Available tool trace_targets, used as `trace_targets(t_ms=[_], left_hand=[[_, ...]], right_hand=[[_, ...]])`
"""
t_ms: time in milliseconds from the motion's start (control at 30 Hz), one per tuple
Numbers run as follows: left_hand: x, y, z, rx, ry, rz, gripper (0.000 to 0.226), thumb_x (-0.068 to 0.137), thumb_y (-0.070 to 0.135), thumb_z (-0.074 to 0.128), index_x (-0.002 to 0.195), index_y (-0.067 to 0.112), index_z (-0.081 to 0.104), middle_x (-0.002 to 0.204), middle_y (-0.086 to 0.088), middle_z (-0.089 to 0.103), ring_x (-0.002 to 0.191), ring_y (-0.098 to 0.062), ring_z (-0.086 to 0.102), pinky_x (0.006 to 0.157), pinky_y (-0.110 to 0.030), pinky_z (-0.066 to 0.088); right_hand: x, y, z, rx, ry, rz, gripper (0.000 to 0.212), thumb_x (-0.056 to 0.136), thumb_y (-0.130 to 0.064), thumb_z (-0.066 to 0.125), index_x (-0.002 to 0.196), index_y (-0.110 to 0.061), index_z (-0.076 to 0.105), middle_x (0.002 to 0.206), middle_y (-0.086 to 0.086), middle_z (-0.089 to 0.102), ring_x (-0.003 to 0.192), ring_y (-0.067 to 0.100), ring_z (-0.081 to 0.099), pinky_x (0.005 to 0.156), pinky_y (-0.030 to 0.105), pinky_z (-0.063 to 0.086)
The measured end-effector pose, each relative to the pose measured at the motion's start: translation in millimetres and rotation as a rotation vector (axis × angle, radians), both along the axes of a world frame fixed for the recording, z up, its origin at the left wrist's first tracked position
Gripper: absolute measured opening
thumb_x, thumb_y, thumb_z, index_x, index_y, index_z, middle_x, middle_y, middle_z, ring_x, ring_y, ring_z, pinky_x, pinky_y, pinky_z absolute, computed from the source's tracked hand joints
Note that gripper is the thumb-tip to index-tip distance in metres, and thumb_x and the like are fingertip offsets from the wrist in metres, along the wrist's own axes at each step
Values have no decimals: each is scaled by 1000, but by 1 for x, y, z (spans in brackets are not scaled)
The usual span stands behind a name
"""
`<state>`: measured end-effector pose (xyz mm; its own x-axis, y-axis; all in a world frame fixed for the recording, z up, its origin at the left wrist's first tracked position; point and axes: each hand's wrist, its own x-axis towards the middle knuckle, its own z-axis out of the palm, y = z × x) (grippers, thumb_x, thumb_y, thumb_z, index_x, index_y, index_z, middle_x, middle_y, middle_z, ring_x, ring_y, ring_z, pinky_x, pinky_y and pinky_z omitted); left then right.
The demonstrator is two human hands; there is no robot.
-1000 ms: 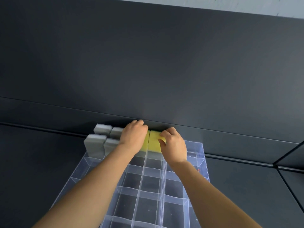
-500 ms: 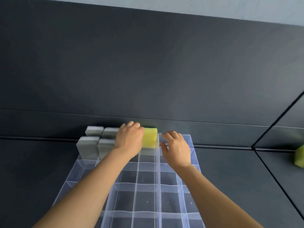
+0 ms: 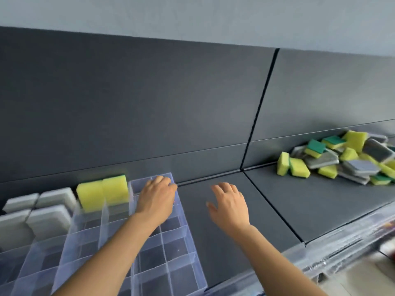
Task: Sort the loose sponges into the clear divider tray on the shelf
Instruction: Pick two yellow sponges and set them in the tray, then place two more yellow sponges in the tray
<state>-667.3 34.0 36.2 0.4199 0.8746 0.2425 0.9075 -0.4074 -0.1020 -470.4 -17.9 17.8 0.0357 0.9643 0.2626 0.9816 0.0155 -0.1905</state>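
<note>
At lower left, grey sponges [image 3: 40, 212] and two yellow sponges [image 3: 102, 194] stand in the tray [image 3: 177, 248]. The left hand [image 3: 157, 199] rests there, grip empty; the right hand [image 3: 229, 205] hovers open. Next, probably a reach to the pile [image 3: 342, 159] at right.

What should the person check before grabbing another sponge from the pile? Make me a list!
1. Right hand empty: ok, its fingers are spread over the dark grey shelf.
2. Left hand empty: ok, it rests on the clear plastic divider tray and holds nothing.
3. Two yellow sponges seated upright in the back row: ok.
4. Four grey sponges in place at the tray's left: ok.
5. Free compartments left: ok, many look empty.
6. Pile of loose yellow, green and grey sponges waiting at the right: ok, though whether it is within reach cannot be told.
</note>
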Motion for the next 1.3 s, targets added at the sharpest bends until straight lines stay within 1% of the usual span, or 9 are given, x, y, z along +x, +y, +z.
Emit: trace_targets(t_ms=[300,433,667,833,933,1033,1133,1233,1300], left_hand=[[145,-37,-13,-43,-54,-116,27,92,32,54,117,23,58,120,7,56,115,-18,46,93,-31,39],[209,-55,-21,-60,-80,-158,28,92,33,54,118,24,58,120,8,56,116,-16,46,94,-30,39],[306,-60,-22,-83,-100,-245,31,92,34,55,121,24,57,123,7,56,118,-15,45,94,-29,40],[370,-39,-22,-95,-108,-300,33,93,35,54,124,24,56,126,7,54,120,-16,43,96,-31,38],[407,-19,-24,-87,-122,-316,33,92,35,54,123,25,56,125,7,54,119,-16,44,95,-30,38],[438,5,-27,-94,-137,-310,34,92,37,54,124,25,56,124,7,55,117,-16,45,93,-31,38],[460,34,-29,-63,-119,-275,35,91,40,54,123,27,58,125,6,53,118,-17,44,95,-32,37],[474,62,-32,-57,-94,-203,38,88,47,55,119,26,60,130,3,49,125,-20,38,99,-40,34],[482,78,-37,-111,-67,-138,49,85,59,52,122,27,57,139,1,42,133,-22,29,103,-52,30]], right_hand=[[149,-66,-9,-83,-10,-115,42,89,-43,53,125,-22,49,129,-2,48,120,21,41,96,31,34],[207,-89,-14,-91,-1,-159,38,87,-37,53,122,-22,51,127,-2,49,119,22,41,95,32,33],[289,-106,-14,-115,15,-244,42,86,-40,57,124,-22,51,129,0,49,123,24,40,99,35,36],[340,-94,-13,-95,29,-311,44,86,-42,58,125,-21,52,127,1,51,121,24,41,99,36,36],[370,-79,-15,-94,29,-334,44,87,-42,58,125,-21,51,129,1,50,122,24,40,99,36,35],[399,-57,-16,-102,19,-345,43,86,-42,58,124,-20,52,128,2,50,121,25,41,98,35,35],[422,-32,-17,-110,22,-347,43,86,-42,58,123,-21,52,127,2,50,121,25,41,97,35,35],[439,-6,-20,-112,40,-325,43,87,-41,57,123,-20,52,126,1,49,121,24,40,96,35,35],[446,10,-23,-111,54,-311,43,87,-42,57,123,-19,52,124,1,50,120,24,41,95,34,35]])
